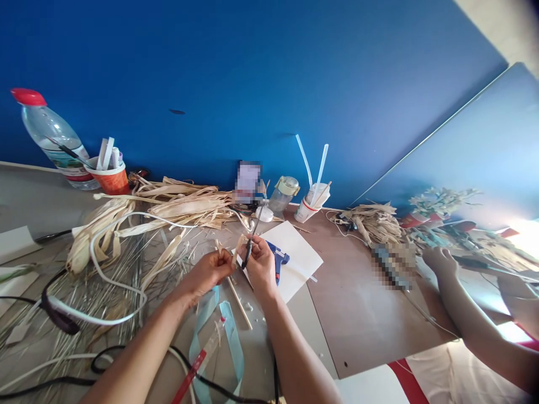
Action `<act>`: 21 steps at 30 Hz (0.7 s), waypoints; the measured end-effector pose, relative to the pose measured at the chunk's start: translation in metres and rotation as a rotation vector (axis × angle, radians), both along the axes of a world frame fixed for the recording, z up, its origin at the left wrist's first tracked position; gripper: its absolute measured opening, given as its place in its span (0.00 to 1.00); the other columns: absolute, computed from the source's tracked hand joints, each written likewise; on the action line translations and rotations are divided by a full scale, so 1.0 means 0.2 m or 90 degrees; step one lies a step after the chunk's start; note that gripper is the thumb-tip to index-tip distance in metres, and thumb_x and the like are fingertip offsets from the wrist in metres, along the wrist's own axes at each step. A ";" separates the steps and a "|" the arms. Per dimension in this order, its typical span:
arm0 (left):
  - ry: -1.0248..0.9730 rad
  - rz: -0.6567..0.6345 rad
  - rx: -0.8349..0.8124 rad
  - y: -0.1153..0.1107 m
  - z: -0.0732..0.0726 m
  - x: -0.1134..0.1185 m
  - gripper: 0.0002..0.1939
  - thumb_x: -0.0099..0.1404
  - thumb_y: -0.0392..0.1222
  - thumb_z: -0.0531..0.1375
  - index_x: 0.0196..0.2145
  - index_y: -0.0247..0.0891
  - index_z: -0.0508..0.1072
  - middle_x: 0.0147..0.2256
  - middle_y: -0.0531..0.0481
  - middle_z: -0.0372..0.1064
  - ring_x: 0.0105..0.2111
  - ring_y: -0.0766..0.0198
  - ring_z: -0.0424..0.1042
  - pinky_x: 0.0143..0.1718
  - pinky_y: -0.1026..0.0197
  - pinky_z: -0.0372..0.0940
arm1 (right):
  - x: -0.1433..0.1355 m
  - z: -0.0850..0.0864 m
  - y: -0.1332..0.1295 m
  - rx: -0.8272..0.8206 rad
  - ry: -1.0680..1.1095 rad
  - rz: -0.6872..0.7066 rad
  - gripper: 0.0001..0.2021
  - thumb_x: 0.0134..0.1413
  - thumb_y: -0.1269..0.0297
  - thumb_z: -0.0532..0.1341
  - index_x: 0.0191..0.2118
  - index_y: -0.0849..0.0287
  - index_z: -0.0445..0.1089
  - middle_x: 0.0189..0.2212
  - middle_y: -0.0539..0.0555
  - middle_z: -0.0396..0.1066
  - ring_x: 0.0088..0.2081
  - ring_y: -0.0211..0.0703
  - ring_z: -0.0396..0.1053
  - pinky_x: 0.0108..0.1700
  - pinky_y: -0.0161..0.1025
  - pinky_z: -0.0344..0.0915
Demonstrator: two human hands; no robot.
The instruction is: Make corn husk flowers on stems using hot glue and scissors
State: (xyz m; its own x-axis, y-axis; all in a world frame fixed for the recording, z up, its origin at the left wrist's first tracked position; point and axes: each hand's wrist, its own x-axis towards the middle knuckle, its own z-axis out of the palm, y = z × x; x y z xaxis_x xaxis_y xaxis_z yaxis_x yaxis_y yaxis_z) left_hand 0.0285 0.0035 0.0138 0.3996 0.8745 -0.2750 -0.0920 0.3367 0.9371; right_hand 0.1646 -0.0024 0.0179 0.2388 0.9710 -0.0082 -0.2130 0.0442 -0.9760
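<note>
My left hand (210,273) is closed, its fingers pinching a pale strip of dried corn husk (237,253). Close beside it, my right hand (261,268) is wrapped round a slim metal tool with a black handle (247,253); its thin shaft points up and away, and its exact kind is unclear. A blue glue gun (279,259) lies just behind my right hand on a white sheet (301,258). Below my hands are a thin wooden stick (241,304), a light-blue ribbon (232,336) and a red-and-clear stick-like thing (191,373).
Dried husks (181,210) and thin wires (113,294) spread across the left, crossed by a white cable (96,262). Behind stand a bottle (56,140), an orange cup (113,180), a jar (283,196) and a paper cup (306,210). Another person's hand (440,262) is at right.
</note>
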 end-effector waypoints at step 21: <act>-0.043 0.007 0.009 -0.01 0.02 0.02 0.17 0.51 0.52 0.66 0.31 0.37 0.70 0.22 0.58 0.59 0.18 0.73 0.50 0.20 0.67 0.44 | -0.01 0.00 -0.02 0.006 0.071 0.009 0.19 0.40 0.66 0.66 0.41 0.57 0.64 0.24 0.44 0.68 0.22 0.33 0.64 0.25 0.32 0.61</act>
